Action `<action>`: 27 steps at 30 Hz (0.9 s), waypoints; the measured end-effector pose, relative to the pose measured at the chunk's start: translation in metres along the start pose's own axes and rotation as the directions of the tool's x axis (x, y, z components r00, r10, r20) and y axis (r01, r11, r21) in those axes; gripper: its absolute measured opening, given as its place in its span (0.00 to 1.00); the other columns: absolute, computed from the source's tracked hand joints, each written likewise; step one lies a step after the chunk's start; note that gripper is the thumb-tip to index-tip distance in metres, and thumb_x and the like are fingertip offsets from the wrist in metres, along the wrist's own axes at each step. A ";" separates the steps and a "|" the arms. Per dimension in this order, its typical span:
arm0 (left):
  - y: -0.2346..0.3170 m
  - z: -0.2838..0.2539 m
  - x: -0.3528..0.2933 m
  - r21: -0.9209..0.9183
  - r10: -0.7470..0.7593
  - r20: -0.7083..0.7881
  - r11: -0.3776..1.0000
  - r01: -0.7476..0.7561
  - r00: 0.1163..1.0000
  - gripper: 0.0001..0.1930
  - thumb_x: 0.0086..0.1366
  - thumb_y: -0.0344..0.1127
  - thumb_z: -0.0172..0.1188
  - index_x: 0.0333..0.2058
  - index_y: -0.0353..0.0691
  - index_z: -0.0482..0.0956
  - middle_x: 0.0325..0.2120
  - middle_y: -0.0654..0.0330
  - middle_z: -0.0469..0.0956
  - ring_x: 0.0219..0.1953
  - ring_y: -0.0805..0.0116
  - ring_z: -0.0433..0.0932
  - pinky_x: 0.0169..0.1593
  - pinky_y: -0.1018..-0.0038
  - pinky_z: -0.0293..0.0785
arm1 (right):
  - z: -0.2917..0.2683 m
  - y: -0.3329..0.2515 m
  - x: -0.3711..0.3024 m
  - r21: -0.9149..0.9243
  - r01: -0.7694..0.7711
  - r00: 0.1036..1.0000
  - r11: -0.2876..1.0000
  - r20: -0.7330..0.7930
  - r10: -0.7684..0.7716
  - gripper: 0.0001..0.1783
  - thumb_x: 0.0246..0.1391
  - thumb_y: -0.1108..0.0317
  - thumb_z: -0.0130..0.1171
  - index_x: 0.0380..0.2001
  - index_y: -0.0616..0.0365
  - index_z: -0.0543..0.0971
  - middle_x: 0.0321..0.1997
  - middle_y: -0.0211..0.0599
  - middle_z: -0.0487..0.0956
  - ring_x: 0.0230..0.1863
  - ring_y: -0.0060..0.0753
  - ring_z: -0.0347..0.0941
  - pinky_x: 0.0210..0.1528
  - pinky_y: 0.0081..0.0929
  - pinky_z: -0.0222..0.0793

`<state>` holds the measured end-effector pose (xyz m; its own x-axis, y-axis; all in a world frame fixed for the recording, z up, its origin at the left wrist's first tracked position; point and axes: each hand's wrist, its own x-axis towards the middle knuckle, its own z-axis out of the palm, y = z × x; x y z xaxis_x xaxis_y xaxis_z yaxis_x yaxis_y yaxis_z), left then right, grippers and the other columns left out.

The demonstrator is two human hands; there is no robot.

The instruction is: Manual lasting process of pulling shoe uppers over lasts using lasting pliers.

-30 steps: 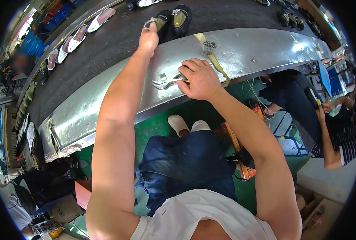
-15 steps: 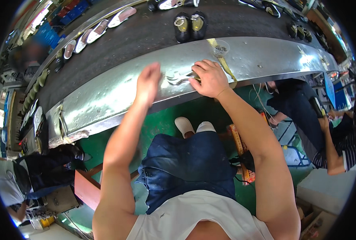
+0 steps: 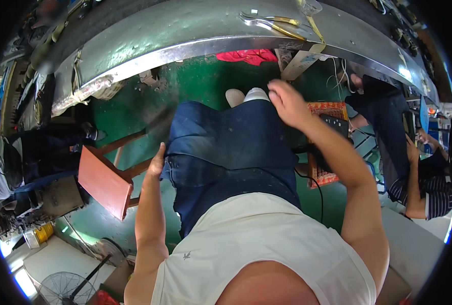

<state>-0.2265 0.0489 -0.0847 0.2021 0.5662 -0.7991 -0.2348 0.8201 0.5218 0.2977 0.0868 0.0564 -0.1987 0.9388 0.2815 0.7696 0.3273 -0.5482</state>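
My left hand [image 3: 157, 161] is down at the left side of my dark blue shorts [image 3: 231, 137], its visible fingers stretched along the cloth and the rest partly hidden. In front of my right thigh hovers my right hand [image 3: 289, 105], slightly blurred, fingers loosely extended and nothing visible in them. On the metal bench [image 3: 160, 43] beyond lies a pair of pliers [image 3: 260, 22] with yellow handles, out of contact with both hands. A clear cup [image 3: 310, 6] stands past the pliers, beside a yellow strip [image 3: 315, 28] running over the bench edge.
A reddish stool [image 3: 104, 180] stands to my left, and an orange crate [image 3: 327, 108] with a dark item on it to my right. Red cloth [image 3: 246, 56] lies under the bench. A fan [image 3: 66, 284] is lower left. Other people [image 3: 43, 160] sit at either side.
Both hands have come off the bench toward my body, leaving the pliers behind. My view has tipped down, so the shoes at the far side are mostly out of sight.
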 end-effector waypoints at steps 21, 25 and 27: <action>0.026 0.033 -0.148 0.906 0.880 -0.178 0.321 -0.277 0.439 0.16 0.68 0.42 0.60 0.34 0.32 0.82 0.31 0.42 0.82 0.34 0.45 0.83 0.42 0.59 0.77 | -0.027 -0.061 -0.104 -0.315 -0.090 0.974 0.945 0.169 0.149 0.18 0.67 0.53 0.51 0.33 0.59 0.74 0.27 0.52 0.79 0.31 0.60 0.79 0.34 0.51 0.74; -0.047 -0.056 -0.125 0.972 0.296 -0.177 0.199 0.121 0.939 0.26 0.64 0.52 0.62 0.48 0.33 0.83 0.38 0.43 0.84 0.42 0.46 0.84 0.49 0.57 0.78 | -0.008 -0.052 -0.108 -0.483 -0.023 0.845 0.876 0.459 0.275 0.21 0.65 0.50 0.54 0.39 0.60 0.79 0.38 0.50 0.81 0.39 0.55 0.80 0.43 0.50 0.76; -0.043 -0.031 -0.129 0.977 0.394 -0.188 0.165 0.132 0.900 0.27 0.63 0.52 0.62 0.49 0.33 0.82 0.40 0.43 0.84 0.45 0.46 0.83 0.51 0.58 0.77 | -0.023 -0.055 -0.102 -0.470 -0.084 0.874 0.879 0.388 0.291 0.22 0.65 0.50 0.54 0.38 0.60 0.80 0.41 0.52 0.81 0.43 0.54 0.80 0.45 0.50 0.76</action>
<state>-0.2724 -0.0614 -0.0136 -0.0893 0.8168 -0.5699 0.9171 0.2907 0.2728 0.2893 -0.0298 0.0755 -0.1854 0.9579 -0.2193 0.9780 0.1582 -0.1357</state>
